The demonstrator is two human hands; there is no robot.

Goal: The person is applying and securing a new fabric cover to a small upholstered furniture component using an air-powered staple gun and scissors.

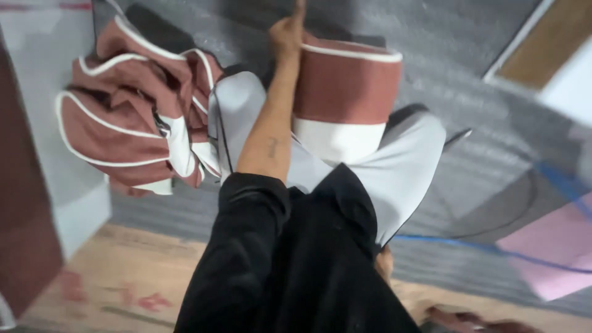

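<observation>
My left hand (287, 36) reaches forward on a bare forearm out of a black sleeve. Its fingers curl at the left edge of a red-brown cushion (345, 80) with white piping and a white lower band, one finger sticking up. Under the arm lies a pale grey pillow (404, 160), tucked against my black-clad body. A crumpled red-brown cover (126, 117) with white piping hangs to the left of the arm. A small patch of skin below the pillow's edge looks like my right hand (383, 262); its fingers are hidden. The whole view is motion-blurred.
Grey carpet (468, 74) covers the floor ahead. A pale wooden surface (123, 277) runs along the bottom. A blue cable (468, 245) and a pink sheet (555, 246) lie at the right. A white and brown panel (37, 154) stands at the left.
</observation>
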